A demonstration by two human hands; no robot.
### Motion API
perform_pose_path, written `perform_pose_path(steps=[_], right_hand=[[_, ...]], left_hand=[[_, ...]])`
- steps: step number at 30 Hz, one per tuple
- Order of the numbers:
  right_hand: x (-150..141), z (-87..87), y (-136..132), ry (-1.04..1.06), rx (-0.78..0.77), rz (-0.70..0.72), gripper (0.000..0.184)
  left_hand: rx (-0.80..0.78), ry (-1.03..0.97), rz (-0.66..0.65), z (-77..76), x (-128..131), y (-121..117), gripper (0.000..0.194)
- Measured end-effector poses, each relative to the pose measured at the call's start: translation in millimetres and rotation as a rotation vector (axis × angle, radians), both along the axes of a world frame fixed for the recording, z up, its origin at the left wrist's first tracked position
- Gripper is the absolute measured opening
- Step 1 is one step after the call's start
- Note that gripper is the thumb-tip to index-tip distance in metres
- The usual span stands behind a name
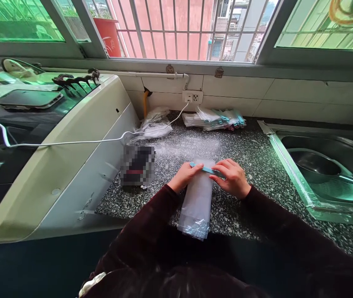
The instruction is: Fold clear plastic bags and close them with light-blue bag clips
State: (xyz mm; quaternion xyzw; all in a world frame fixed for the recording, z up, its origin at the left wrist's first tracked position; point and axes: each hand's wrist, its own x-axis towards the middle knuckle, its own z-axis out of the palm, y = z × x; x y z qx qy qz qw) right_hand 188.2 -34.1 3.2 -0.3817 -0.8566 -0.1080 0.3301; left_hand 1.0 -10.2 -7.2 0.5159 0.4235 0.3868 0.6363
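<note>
A clear plastic bag [196, 200] lies lengthwise over the speckled counter, its crinkled lower end reaching the front edge. Across its upper part runs a light-blue bag sealing clip [206, 170]. My left hand [185, 176] is closed on the clip's left end, thumb on top, with the bag partly under the fingers. With thumb and fingers, my right hand [234, 180] pinches the clip's right end, just past the bag's side. Whether the clip is fully fastened on the bag cannot be seen.
Bags with blue clips [216, 118] lie in a pile near the tiled wall. Loose plastic bags [156, 124] and a pixelated dark object [137, 166] are at left. A white cable [102, 141] runs to the wall socket [192, 97]. The sink [314, 207] holds a pan [314, 165].
</note>
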Motion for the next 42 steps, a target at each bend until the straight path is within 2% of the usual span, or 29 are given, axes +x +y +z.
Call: perform_pose_path(steps=[5, 12, 19, 23, 27, 30, 34, 42], right_hand=[[-1, -3.1, 1, -0.004, 0.001, -0.008, 0.009], [3, -2.0, -1, 0.073, -0.031, -0.017, 0.006], [6, -5.0, -1, 0.097, -0.092, 0.011, 0.007], [7, -6.2, -1, 0.099, -0.071, 0.014, 0.006], [6, -6.6, -1, 0.084, -0.043, 0.023, 0.007], [7, -6.5, 0, 0.06, -0.023, 0.023, 0.009], [6, -5.7, -1, 0.043, -0.019, 0.022, 0.011], [6, -5.3, 1, 0.1, 0.008, 0.04, 0.012]], left_hand=[[-0.022, -0.02, -0.024, 2.3, 0, -2, 0.046], [-0.084, -0.179, -0.164, 6.4, -6, -3, 0.046], [-0.091, -0.171, -0.147, 9.2, -12, -3, 0.043], [-0.129, -0.266, -0.103, 6.1, -8, -2, 0.057], [-0.116, -0.272, -0.069, -3.3, -4, 0, 0.066], [-0.076, -0.23, -0.024, -6.8, -4, 1, 0.064], [-0.056, -0.18, -0.019, -3.4, -4, 0, 0.061], [-0.042, -0.207, 0.013, -2.0, -2, -2, 0.056]])
